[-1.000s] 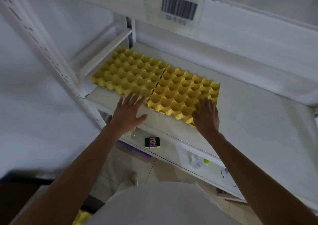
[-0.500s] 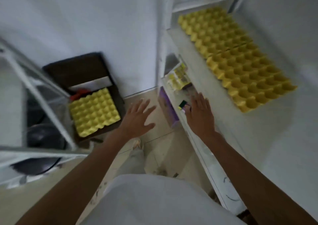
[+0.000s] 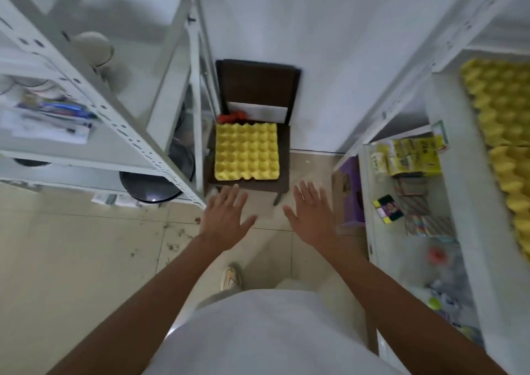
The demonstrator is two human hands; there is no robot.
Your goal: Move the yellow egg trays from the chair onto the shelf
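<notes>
Both hands, left (image 3: 223, 219) and right (image 3: 311, 212), are spread flat and empty, fingers wide, held over the floor just short of the chair (image 3: 282, 156). A yellow tray (image 3: 246, 151) lies flat on the seat; whether it is one or a stack I cannot tell. More trays (image 3: 504, 133) sit on the shelf (image 3: 447, 133) at right. The chair is wedged between a rack post (image 3: 198, 133) and the wall, so the left hand could knock the post. Thin pulp may buckle if pinched by one edge; a red item (image 3: 231, 117) touching its far edge could drag along.

Yellow egg tray (image 3: 246, 151) flat on chair (image 3: 282, 156); two trays (image 3: 504, 133) on shelf (image 3: 447, 145)
</notes>
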